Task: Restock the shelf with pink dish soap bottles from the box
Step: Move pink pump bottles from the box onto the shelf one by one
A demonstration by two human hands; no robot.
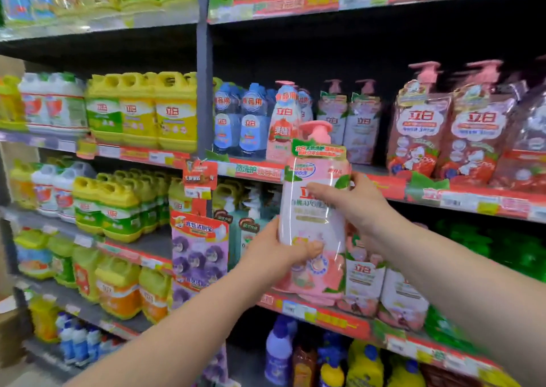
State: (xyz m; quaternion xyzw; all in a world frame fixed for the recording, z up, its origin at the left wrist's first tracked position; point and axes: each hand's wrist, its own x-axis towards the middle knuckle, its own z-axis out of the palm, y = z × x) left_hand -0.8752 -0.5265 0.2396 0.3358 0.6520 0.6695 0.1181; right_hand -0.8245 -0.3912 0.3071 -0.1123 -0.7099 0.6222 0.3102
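We hold 1 pink dish soap bottle (307, 218) upright before the shelf (461, 200), left hand (280, 250) curled round its base, right hand (360, 200) gripping its shoulder; not yet shelved; box unseen, remainder unknown.

Bright store light; edges blurred, shelves bowed

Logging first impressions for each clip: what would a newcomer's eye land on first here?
The pink pump bottle held up at centre, the left hand gripping its lower body and the right hand its upper side. Behind it, shelves crammed with products: yellow jugs at left, strawberry-print pump packs at upper right.
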